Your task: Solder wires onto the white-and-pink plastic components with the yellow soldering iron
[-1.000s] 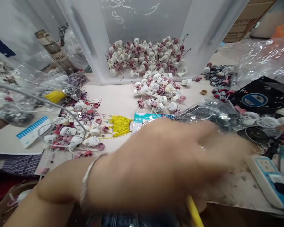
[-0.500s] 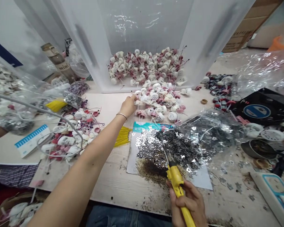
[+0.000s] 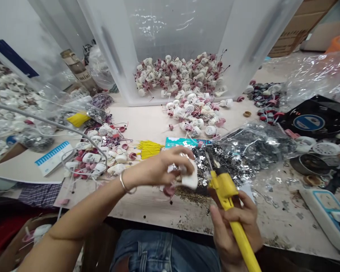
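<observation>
My left hand (image 3: 161, 168) is closed on a small white part (image 3: 190, 177) with a pink cap hanging below it, held above the table's front edge. My right hand (image 3: 235, 226) grips a yellow-handled soldering iron (image 3: 229, 200); its dark tip (image 3: 209, 158) points up and left, just right of the white part. Under both lies a heap of small shiny metal pieces (image 3: 238, 158) spilling from a clear bag. A loose pile of white and pink parts (image 3: 195, 113) lies further back on the table.
A big clear plastic bin (image 3: 175, 49) at the back holds several more white and pink parts. More parts with red wires (image 3: 102, 151) and yellow wire bundles (image 3: 149, 148) lie at left. A white power strip (image 3: 325, 211) and a black fan (image 3: 311, 121) sit at right.
My left hand has come back from the far pile with a white part and now holds it near the iron. My right hand has lifted the iron's tip toward it.
</observation>
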A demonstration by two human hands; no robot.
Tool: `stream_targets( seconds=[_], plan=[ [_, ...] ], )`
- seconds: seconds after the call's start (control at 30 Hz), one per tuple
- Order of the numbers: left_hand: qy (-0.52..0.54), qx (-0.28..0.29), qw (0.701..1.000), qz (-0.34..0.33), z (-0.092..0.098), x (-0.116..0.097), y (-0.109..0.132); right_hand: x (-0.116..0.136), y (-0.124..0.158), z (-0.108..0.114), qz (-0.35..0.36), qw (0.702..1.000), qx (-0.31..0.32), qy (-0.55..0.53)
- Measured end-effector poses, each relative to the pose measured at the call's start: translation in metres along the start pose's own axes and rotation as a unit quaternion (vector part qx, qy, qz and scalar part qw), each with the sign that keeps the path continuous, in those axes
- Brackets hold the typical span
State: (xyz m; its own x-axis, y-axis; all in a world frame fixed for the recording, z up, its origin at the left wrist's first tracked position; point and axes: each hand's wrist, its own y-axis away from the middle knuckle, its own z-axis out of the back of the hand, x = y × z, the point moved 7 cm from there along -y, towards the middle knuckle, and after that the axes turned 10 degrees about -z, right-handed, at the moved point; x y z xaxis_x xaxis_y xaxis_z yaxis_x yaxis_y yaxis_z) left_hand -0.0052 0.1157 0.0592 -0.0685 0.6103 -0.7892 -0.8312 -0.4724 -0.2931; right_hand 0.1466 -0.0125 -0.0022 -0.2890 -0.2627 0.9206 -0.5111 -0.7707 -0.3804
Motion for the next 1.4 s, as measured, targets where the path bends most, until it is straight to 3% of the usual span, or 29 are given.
stream_targets(
  seconds=[0.1,0.2,0.27,0.33,0.43,0.53,0.6,0.67,0.7,0.77,0.83,0.87,0.93,1.03,1.13,1.23,1.33,1.4],
  plan=[
    [0.042,0.058,0.997,0.014,-0.039,-0.009,0.018,-0.005,-0.006,-0.016,-0.018,0.995,0.093,-0.018],
    [0.132,-0.009,0.988,0.083,-0.057,0.003,0.035,-0.013,-0.006,-0.023,-0.036,0.987,0.159,-0.003],
    [0.233,-0.085,0.95,0.19,-0.065,0.022,0.051,-0.016,-0.004,-0.023,-0.042,0.986,0.158,0.015],
    [0.348,-0.123,0.879,0.301,-0.08,0.04,0.071,-0.016,-0.001,-0.021,-0.038,0.99,0.127,0.04],
    [0.527,-0.108,0.736,0.411,-0.111,0.05,0.102,-0.013,0.005,-0.023,0.014,0.992,0.079,0.094],
    [0.659,-0.084,0.601,0.445,-0.129,0.043,0.126,-0.017,0.014,-0.034,0.098,0.982,0.113,0.12],
    [0.697,-0.064,0.563,0.439,-0.131,0.036,0.139,-0.026,0.021,-0.04,0.132,0.97,0.17,0.115],
    [0.684,-0.045,0.578,0.443,-0.126,0.03,0.152,-0.035,0.026,-0.042,0.147,0.959,0.214,0.116],
    [0.649,-0.033,0.609,0.455,-0.121,0.028,0.158,-0.037,0.027,-0.041,0.151,0.955,0.227,0.119],
    [0.506,-0.019,0.714,0.484,-0.103,0.029,0.17,-0.038,0.027,-0.036,0.152,0.954,0.226,0.125],
    [0.274,-0.038,0.83,0.484,-0.073,0.03,0.172,-0.034,0.024,-0.031,0.152,0.958,0.207,0.128],
    [0.146,-0.062,0.875,0.457,-0.056,0.026,0.168,-0.032,0.024,-0.03,0.151,0.96,0.199,0.13],
    [-0.077,-0.105,0.924,0.361,-0.034,0.008,0.152,-0.027,0.023,-0.028,0.147,0.962,0.187,0.133],
    [-0.22,-0.068,0.947,0.224,-0.047,-0.015,0.129,-0.021,0.024,-0.028,0.137,0.967,0.17,0.135],
    [-0.254,0.024,0.944,0.209,-0.076,-0.011,0.12,-0.016,0.021,-0.026,0.12,0.975,0.146,0.121],
    [-0.291,0.105,0.931,0.194,-0.09,-0.004,0.118,-0.009,0.018,-0.024,0.109,0.979,0.139,0.104],
    [-0.235,0.139,0.941,0.2,-0.089,-0.002,0.119,-0.003,0.02,-0.023,0.087,0.981,0.145,0.094],
    [-0.133,0.103,0.959,0.229,-0.085,-0.002,0.119,-0.002,0.026,-0.025,0.045,0.982,0.173,0.059]
  ],
)
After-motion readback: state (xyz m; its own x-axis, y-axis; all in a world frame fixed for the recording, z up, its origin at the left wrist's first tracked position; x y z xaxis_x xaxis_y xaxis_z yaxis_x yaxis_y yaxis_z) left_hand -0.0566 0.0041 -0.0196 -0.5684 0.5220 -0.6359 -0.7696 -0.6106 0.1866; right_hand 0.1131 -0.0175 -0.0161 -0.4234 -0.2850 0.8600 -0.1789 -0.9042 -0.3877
